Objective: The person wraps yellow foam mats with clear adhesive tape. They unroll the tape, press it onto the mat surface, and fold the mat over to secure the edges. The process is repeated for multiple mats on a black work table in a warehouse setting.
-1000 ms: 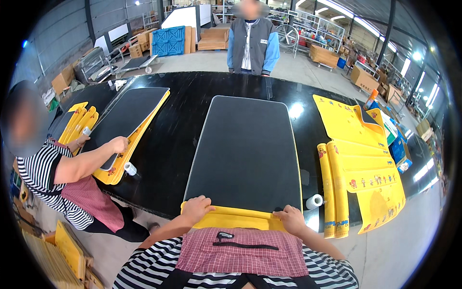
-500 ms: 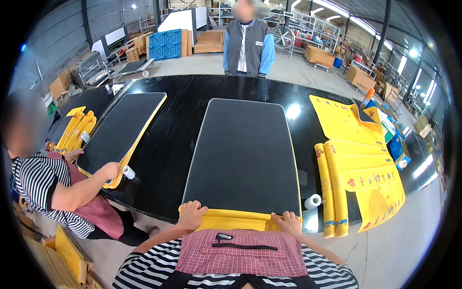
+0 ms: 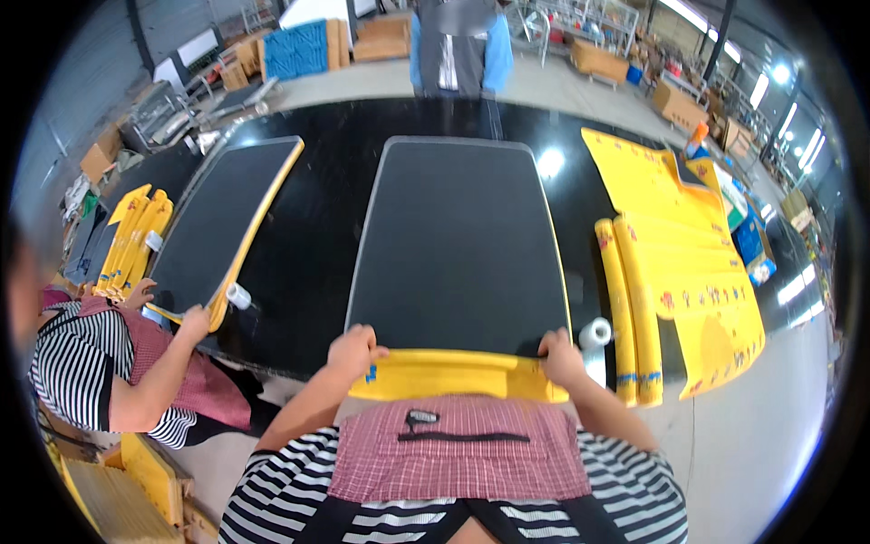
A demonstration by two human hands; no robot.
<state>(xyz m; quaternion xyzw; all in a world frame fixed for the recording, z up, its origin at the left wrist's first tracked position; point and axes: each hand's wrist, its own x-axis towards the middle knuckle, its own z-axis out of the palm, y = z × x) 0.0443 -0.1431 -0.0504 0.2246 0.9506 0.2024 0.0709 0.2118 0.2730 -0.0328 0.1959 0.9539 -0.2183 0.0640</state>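
Note:
A long dark mat [image 3: 458, 240] with a thin yellow rim lies lengthwise on the black table [image 3: 317, 245] in front of me. Its near end is turned up, showing a yellow underside [image 3: 453, 374]. My left hand [image 3: 352, 349] grips the left corner of this folded yellow edge. My right hand [image 3: 562, 355] grips the right corner. Both hands are closed on the mat, about a mat's width apart.
A person in a striped shirt [image 3: 109, 363] at my left handles a second dark mat [image 3: 222, 222]. Another person [image 3: 458, 45] stands across the table. Two yellow rolls [image 3: 630, 308], flat yellow sheets [image 3: 689, 245] and a white tape roll [image 3: 595, 333] lie at right.
My hands have slid slightly toward me along the mat's near end, folding more yellow edge up. The person at left has leaned back and shifted their mat.

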